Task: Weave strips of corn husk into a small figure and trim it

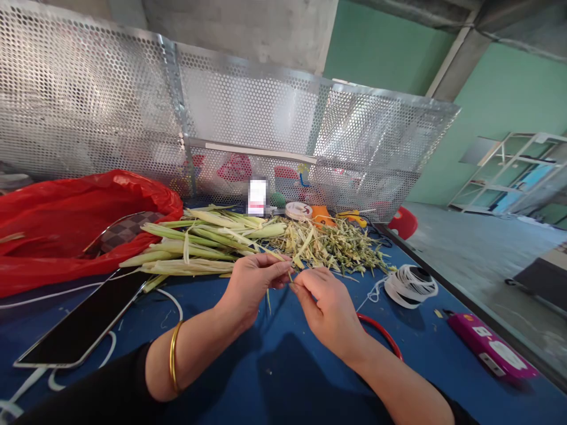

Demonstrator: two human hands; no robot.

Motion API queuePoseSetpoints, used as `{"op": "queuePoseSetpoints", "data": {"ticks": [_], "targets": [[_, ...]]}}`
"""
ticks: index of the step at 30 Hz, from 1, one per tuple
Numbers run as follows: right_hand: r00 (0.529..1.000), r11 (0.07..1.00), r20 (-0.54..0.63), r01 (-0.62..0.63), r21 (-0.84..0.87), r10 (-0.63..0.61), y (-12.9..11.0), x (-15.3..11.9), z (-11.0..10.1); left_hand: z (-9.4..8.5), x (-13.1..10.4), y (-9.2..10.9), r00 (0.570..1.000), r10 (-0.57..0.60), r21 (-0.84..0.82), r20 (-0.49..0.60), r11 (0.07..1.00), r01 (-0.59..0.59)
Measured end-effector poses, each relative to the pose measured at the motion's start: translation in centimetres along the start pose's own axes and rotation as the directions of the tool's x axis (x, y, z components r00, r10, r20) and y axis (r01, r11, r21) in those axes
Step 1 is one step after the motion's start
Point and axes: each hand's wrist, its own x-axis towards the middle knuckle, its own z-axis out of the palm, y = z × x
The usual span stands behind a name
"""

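My left hand point(253, 281) pinches a thin pale-green strip, which looks like corn husk, between thumb and fingers. Close beside it, my right hand point(325, 304) is closed with its fingertips on the same strip. One narrow end hangs below my left fingers. Behind my left hand lies a heap of long pale-green corn husks point(195, 267). A pile of short cut husk pieces point(345, 245) spreads behind my right hand. The fingertips partly hide the strip where the hands meet.
A red plastic bag point(57, 200) and a tablet point(84, 321) with a white cable are at left. To the right are a spool of white cord point(410, 289), a red cable point(385, 333) and a magenta box point(491, 348). A perforated metal screen point(252, 106) stands behind the blue table point(230, 378).
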Motion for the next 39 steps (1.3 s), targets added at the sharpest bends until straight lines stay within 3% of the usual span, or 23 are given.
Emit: {"op": "queuePoseSetpoints", "data": {"ticks": [4,7,10,14,17,19,24,27,29,30,32,34,35,37,39], "targets": [[1.000,0.999,0.008,-0.004,0.041,0.003,-0.2,0.0,0.1,0.1,0.0,0.0,1.000,-0.006,-0.020,-0.018,1.000,0.005],[0.976,0.948,0.018,-0.214,0.237,0.216,0.3,0.2,0.3,-0.1,0.1,0.6,0.996,-0.066,-0.022,0.053,0.998,0.067],[0.883,0.710,0.062,-0.415,0.569,0.466,1.2,0.7,0.5,-0.2,-0.1,1.2,0.976,-0.137,-0.005,0.167,0.990,0.140],[0.782,0.309,0.187,-0.437,0.845,0.594,2.1,1.2,0.7,0.0,-0.5,1.1,0.955,-0.194,0.068,0.224,0.981,0.183],[0.758,0.199,0.223,-0.422,0.884,0.613,2.1,1.1,0.8,0.2,-0.7,0.5,0.964,-0.206,0.155,0.168,0.971,0.180],[0.770,0.238,0.179,-0.395,0.887,0.613,1.9,1.0,1.0,0.4,-0.6,0.1,0.972,-0.193,0.204,0.133,0.965,0.164],[0.817,0.443,-0.019,-0.294,0.847,0.577,2.1,1.0,1.4,0.6,-0.4,-0.8,0.966,-0.209,0.230,0.151,0.958,0.171],[0.818,0.460,0.028,-0.351,0.816,0.574,3.1,1.2,1.4,0.5,-0.4,-1.1,0.968,-0.213,0.247,0.130,0.953,0.176],[0.797,0.454,0.103,-0.439,0.776,0.595,3.8,1.5,1.0,0.5,-0.4,-1.1,0.977,-0.191,0.248,0.092,0.955,0.163],[0.786,0.480,0.079,-0.450,0.753,0.613,4.0,1.6,0.8,0.5,-0.3,-1.0,0.983,-0.172,0.234,0.066,0.960,0.153],[0.786,0.606,-0.071,-0.412,0.681,0.615,3.9,1.7,0.1,0.4,-0.3,-0.5,0.990,-0.141,0.168,0.008,0.976,0.138],[0.828,0.764,-0.212,-0.337,0.551,0.518,3.2,1.6,-0.3,0.3,-0.5,0.1,0.991,-0.124,0.072,-0.056,0.989,0.128],[0.871,0.825,-0.215,-0.300,0.480,0.442,2.8,1.4,-0.4,0.2,-0.6,0.5,0.989,-0.115,0.028,-0.089,0.993,0.118],[0.953,0.900,-0.085,-0.240,0.364,0.289,1.8,1.0,-0.2,0.0,-1.1,0.8,0.985,-0.090,-0.023,-0.146,0.996,0.088],[0.978,0.938,0.063,-0.210,0.276,0.200,1.0,0.4,0.6,-0.3,-1.8,0.5,0.979,-0.071,-0.040,-0.191,0.997,0.065]]}}
